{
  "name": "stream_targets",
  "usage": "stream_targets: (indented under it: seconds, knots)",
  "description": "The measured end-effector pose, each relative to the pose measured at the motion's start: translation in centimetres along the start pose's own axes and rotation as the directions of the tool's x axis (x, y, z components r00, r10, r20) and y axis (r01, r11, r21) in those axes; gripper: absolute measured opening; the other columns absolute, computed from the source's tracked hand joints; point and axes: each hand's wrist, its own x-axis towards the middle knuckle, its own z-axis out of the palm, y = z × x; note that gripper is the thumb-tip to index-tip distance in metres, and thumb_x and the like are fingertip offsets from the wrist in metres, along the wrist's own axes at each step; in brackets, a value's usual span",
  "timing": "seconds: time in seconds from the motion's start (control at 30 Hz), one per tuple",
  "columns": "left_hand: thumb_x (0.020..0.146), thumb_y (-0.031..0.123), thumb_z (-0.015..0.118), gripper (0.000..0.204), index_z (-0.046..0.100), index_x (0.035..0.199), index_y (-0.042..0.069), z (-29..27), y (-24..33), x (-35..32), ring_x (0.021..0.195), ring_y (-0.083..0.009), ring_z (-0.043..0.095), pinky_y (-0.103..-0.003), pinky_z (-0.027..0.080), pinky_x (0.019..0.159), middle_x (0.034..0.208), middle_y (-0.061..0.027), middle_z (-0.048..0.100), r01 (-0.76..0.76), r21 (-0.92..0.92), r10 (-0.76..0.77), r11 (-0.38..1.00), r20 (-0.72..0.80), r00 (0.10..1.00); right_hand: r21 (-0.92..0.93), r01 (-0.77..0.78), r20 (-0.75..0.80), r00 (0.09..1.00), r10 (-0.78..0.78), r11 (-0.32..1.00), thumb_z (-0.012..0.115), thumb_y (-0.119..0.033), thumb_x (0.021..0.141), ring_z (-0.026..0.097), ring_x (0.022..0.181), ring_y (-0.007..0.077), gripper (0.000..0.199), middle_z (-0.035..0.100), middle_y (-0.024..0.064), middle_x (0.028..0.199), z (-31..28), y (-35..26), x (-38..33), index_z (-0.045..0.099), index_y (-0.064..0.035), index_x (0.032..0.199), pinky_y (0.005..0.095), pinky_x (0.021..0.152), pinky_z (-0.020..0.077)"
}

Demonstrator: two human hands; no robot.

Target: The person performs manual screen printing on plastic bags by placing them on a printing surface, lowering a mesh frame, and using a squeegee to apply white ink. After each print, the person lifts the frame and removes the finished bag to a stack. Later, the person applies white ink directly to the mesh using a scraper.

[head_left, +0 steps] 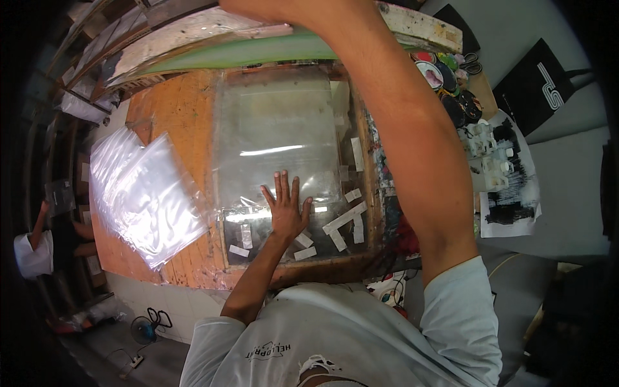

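Observation:
My left hand (287,209) lies with fingers spread on a clear plastic sheet (277,122), near the sheet's front edge. The sheet rests on a dark glass-like panel (264,248) set in an orange wooden table, with several whitish tape strips (345,217) stuck around its right and front parts. Across the upper right my right arm reaches far forward. Its hand (248,9) is cut off by the top edge, above a raised frame (206,29) with pale stained bars and a green mesh-like surface (251,50). The fingers of that hand are hidden.
A fanned pile of clear plastic sleeves (151,193) covers the table's left part. To the right are open paint pots (445,84), scissors (472,63), whitish containers (493,168) and black-smeared paper (516,187). Another person (35,251) is beside the shelves at far left.

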Motion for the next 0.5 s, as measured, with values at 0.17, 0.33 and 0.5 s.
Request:
stream_targets:
  seconds: [0.17,0.33,0.5]
  knots:
    - [0.102,0.038,0.056,0.064,0.045,0.149,-0.003,-4.5,0.9,-0.4,0.155,-0.0413,0.019,-0.069,0.004,0.12,0.163,-0.0277,0.027,0.049,-0.351,-0.067,0.935,-0.039,0.997,-0.127,0.126,-0.276,0.948,-0.157,0.984,0.058,-0.057,0.094,0.071,0.097,0.0347,0.063,0.074,0.0211,0.093,5.4,1.3,-1.2,0.074,0.0016,0.11,0.0514,0.09,0.049]
    - [0.101,0.041,0.061,0.052,0.055,0.136,0.003,-14.6,3.8,-2.9,0.145,-0.0309,0.04,-0.061,0.029,0.116,0.151,-0.0154,0.045,-0.074,-0.976,-0.397,0.206,-0.152,0.905,-0.193,0.055,-0.347,0.93,-0.121,0.98,0.068,-0.038,0.092,0.058,0.082,0.0319,0.043,0.061,0.0159,0.084,14.0,-1.3,-14.3,0.07,-0.0058,0.121,0.0478,0.081,0.0388]
    - [0.098,0.049,0.066,0.048,0.054,0.126,0.012,-12.7,1.9,-8.5,0.125,-0.0211,0.049,-0.054,0.043,0.105,0.12,-0.005,0.055,0.213,-0.753,-0.414,-0.622,0.547,0.728,-0.252,-0.027,0.027,0.999,0.035,0.967,0.067,-0.013,0.089,0.054,0.094,0.0281,0.057,0.057,0.0113,0.094,24.8,0.6,-24.0,0.053,-0.0094,0.145,0.0488,0.086,0.0378]
